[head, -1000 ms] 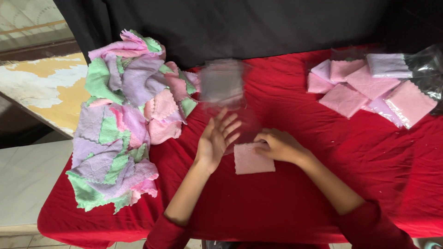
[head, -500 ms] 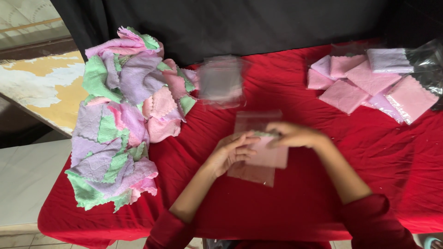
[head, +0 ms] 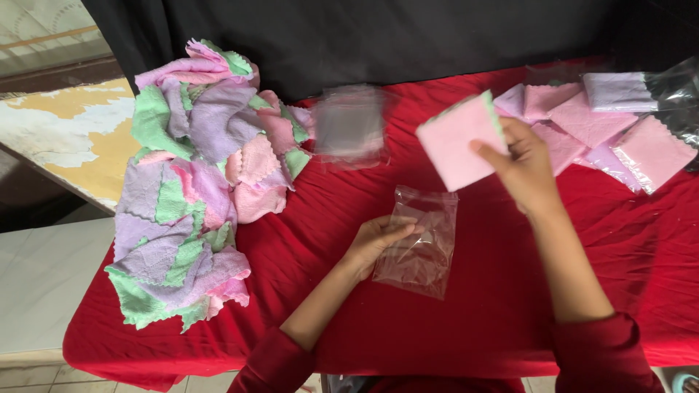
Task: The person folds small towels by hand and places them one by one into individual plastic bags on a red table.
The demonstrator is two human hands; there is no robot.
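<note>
- My right hand [head: 526, 164] is lifted over the red cloth [head: 510, 306], fingers and thumb clamped on a folded pink cloth [head: 459, 140] with a green edge showing behind it. It looks like a pair folded together and held flat, tilted toward the bag side.
- My left hand [head: 378, 240] rests on the red cloth with its fingertips on the left edge of a clear bag [head: 420, 241]. The fingers are together and pressing the bag rather than gripping round it, which I judge keeps the thin plastic from sliding. The bag lies flat and empty, its mouth towards the back.
- One more stack of clear bags [head: 349, 125] lies farther back, blurred; I cannot count the bags in it.
- At the left is one loose pile [head: 193, 182] of pink, green and lilac cloths, too tangled to count.
- At the far right lie the packs [head: 590, 120], pink and lilac, overlapping in a row. I count about six, though the crumpled plastic at the edge may hide more.
- Two hands, one bag in use, one folded cloth in the air.
</note>
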